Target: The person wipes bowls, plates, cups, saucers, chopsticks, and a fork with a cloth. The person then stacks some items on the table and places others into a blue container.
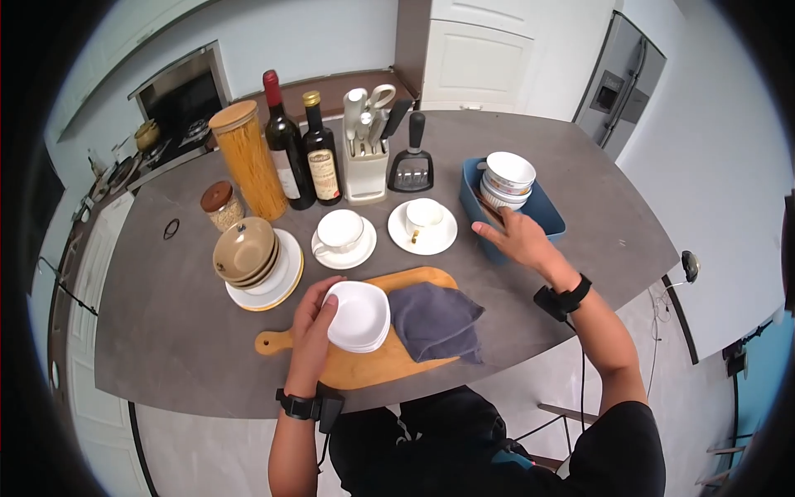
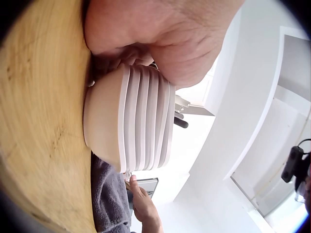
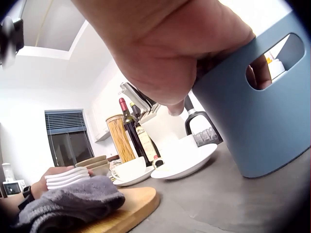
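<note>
My left hand grips the side of a stack of white bowls standing on the wooden cutting board. The thumb lies along the near side of the rims. In the left wrist view, several nested rims of the bowls show. A folded grey cloth lies on the board to their right. My right hand reaches over the near left wall of a blue bin, thumb straight outside it. Its fingers dip inside, partly visible through the handle slot, beside stacked bowls.
Two white cups on saucers stand behind the board. At left are brown bowls on plates. A pasta jar, two bottles, a knife block and a black-handled sharpener line the back.
</note>
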Demonstrator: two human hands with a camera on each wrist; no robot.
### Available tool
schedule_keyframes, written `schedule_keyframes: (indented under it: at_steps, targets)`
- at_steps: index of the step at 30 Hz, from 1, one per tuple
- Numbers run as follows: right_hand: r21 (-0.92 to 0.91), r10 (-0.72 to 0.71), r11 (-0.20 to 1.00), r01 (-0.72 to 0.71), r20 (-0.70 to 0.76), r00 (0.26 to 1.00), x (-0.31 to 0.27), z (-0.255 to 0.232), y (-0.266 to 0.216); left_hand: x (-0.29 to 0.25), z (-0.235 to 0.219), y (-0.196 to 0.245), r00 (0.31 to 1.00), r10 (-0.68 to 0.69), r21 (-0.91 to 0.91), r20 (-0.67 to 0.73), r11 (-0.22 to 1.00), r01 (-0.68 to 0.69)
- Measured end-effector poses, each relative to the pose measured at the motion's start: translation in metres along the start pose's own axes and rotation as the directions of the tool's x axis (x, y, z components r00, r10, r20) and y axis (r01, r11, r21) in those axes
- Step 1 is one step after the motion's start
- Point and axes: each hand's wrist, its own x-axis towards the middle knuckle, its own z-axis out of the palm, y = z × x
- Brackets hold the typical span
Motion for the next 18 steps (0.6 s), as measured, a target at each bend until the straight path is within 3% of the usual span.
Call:
schedule_keyframes:
  at_steps: [2,4,6,8,10,11,12,14,15,17,18]
  targets:
    - [0.188,-0.237,0.954,0.232,0.007,0.971,-0.006,-0.016,-0.006,0.001,-0.001,-0.002,1.0,-0.001,-0.004,-0.019,1.0,0.001]
    - [0.283,-0.243,0.934,0.217,0.059,0.968,0.0,-0.015,-0.006,0.001,-0.005,-0.006,1.0,0.006,0.024,0.013,1.0,-0.006]
    - [0.249,-0.317,0.917,0.313,-0.025,0.948,0.001,-0.003,-0.003,0.002,-0.006,-0.009,1.0,0.007,0.022,0.012,1.0,-0.007]
    - [0.219,-0.316,0.925,0.31,-0.005,0.949,0.0,-0.003,-0.003,0.004,-0.009,-0.013,0.999,0.027,0.033,0.017,0.999,-0.027]
    - [0.192,-0.245,0.953,0.233,0.044,0.968,-0.003,-0.011,-0.009,0.005,-0.009,-0.016,1.0,0.021,0.032,0.009,0.999,-0.021]
    - [0.17,-0.142,0.977,0.125,0.091,0.986,-0.007,-0.019,-0.018,0.005,-0.009,-0.016,1.0,0.021,0.022,0.016,1.0,-0.021]
    - [0.178,-0.115,0.979,0.104,0.053,0.992,-0.011,-0.021,-0.021,0.005,-0.01,-0.013,1.0,0.018,0.032,0.003,0.999,-0.018]
    - [0.191,-0.241,0.944,0.269,-0.156,0.958,-0.019,-0.018,-0.023,0.004,-0.009,-0.009,0.999,0.024,0.065,0.023,0.998,-0.025]
    - [0.2,-0.241,0.942,0.269,-0.153,0.958,-0.027,-0.017,-0.027,0.003,-0.007,-0.006,1.0,0.021,0.069,0.019,0.997,-0.022]
    - [0.185,-0.34,0.895,0.407,-0.309,0.888,-0.052,-0.016,-0.047,0.002,-0.01,-0.01,1.0,0.018,0.071,0.005,0.997,-0.019]
    - [0.176,-0.41,0.871,0.458,-0.252,0.876,-0.066,-0.015,-0.056,0.003,-0.009,-0.011,1.0,0.023,0.064,-0.007,0.998,-0.022]
